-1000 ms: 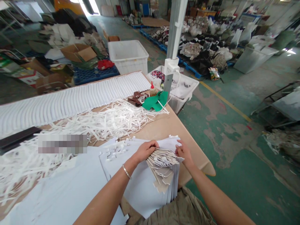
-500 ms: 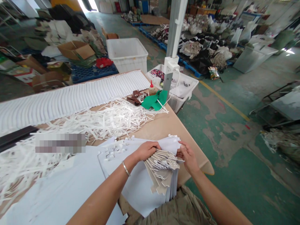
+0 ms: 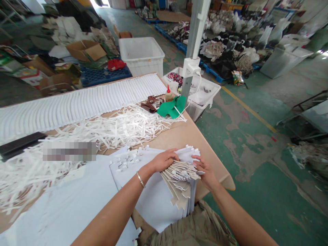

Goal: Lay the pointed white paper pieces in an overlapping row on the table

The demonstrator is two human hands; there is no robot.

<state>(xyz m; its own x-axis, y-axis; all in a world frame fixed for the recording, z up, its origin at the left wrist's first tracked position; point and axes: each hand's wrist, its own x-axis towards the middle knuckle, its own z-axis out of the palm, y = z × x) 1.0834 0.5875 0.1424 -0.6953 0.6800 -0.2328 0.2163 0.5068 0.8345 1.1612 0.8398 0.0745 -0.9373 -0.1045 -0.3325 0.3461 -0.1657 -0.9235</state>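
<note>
A fanned stack of thin beige-and-white sheets (image 3: 180,171) with notched edges lies bent over near the table's front corner. My left hand (image 3: 165,160) is closed over its left part, wearing a bracelet on the wrist. At the right end of the stack, my right hand (image 3: 205,171) has its fingers curled round the sheets' edges; its thumb is mostly hidden. Beneath both hands spread larger white sheets (image 3: 153,205) with small tabs along their edges, some hanging over the table's front edge.
A heap of narrow white strips (image 3: 128,126) covers the table's middle, with a row of white striped pieces (image 3: 84,99) behind. Green cloth (image 3: 171,107) and a red-tipped bottle (image 3: 168,94) stand by a metal post (image 3: 196,37). White bins (image 3: 140,56) are beyond the table.
The view has shifted slightly, so the scene sits a little farther right. The right fingers have spread a bit along the stack's edge; the left hand keeps its hold.
</note>
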